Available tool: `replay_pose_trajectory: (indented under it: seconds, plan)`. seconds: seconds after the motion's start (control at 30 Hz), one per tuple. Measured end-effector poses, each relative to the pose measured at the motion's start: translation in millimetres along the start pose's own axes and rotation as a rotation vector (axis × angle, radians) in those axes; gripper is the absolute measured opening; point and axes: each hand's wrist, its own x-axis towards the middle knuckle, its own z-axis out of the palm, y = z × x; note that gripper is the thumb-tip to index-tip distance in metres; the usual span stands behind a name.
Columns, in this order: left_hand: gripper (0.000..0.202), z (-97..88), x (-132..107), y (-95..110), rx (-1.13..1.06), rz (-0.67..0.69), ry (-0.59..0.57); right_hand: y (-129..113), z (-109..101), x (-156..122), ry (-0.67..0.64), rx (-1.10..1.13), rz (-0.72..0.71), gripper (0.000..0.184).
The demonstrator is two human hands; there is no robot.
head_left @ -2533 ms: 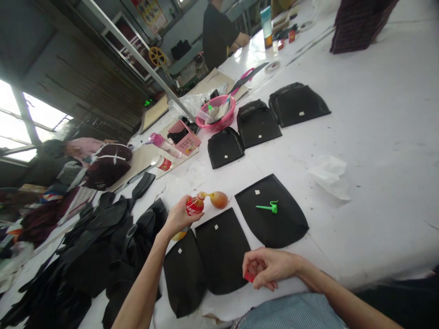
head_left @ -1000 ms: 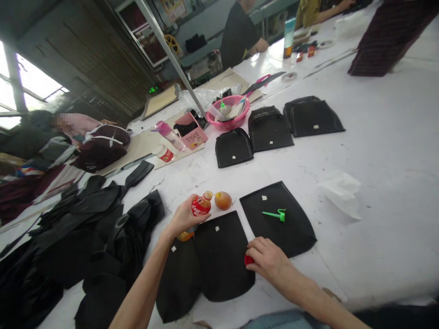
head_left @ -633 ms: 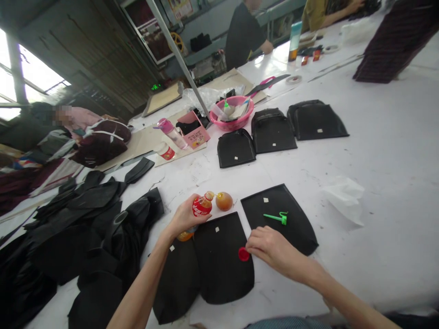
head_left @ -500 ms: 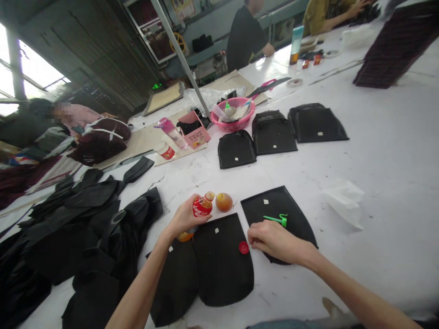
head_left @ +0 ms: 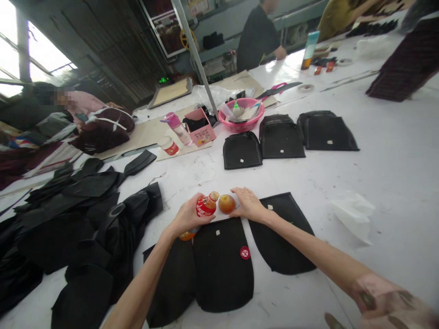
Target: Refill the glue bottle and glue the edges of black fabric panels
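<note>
Bottle: a small bottle with a red label (head_left: 206, 206), tipped on its side, mouth against the amber squeeze bulb (head_left: 227, 204); both sit on the white table (head_left: 394, 173), toward its near edge.
Left hand: the left hand (head_left: 187, 218) is wrapped around the bottle's body, fingers curled tight on it.
Right hand: the right hand (head_left: 247, 204) lies against the far side of the bulb, fingers spread and touching it; whether it truly clamps the bulb I cannot tell.
Red cap: a red cap (head_left: 244, 252) lies loose on the middle black panel (head_left: 222, 265), nearer the table's front edge than the hands, apart from both.
Neighbouring panels: another black panel (head_left: 281, 237) lies under the right forearm, one more (head_left: 171, 283) under the left.
Farther back: three black pouches (head_left: 280, 137) in a row, with a pink basin (head_left: 243, 123) behind them.
Left side of table: a heap of black pieces (head_left: 78, 219).
Right side: a crumpled white tissue (head_left: 353, 214).
Far end: a person in a black shirt (head_left: 257, 34) stands working at the table.
</note>
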Motion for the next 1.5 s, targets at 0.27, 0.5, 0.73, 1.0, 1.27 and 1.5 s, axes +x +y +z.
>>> replay_pose_trajectory:
  seconds: [0.27,0.5,0.73,1.0,1.27,1.5]
  plan:
    - [0.047,2.4,1,-4,0.014,0.035,0.008,-7,9,9,-0.023,0.021,-0.011,0.079]
    - [0.049,1.3,-1,0,0.004,0.006,0.004,-5,13,10,-0.031,0.024,-0.008,0.071]
    - [0.050,2.0,-1,-1,0.014,-0.003,-0.001,-2,18,11,-0.015,0.014,-0.019,0.067]
    - [0.049,2.1,0,1,0.024,-0.004,0.011,2,24,11,0.000,0.013,-0.033,0.066]
    - [0.048,2.7,-1,-1,0.010,0.005,0.005,4,25,12,0.014,0.036,-0.046,0.064]
    - [0.048,2.2,0,1,0.018,0.005,0.007,5,28,13,0.024,0.058,-0.058,0.062]
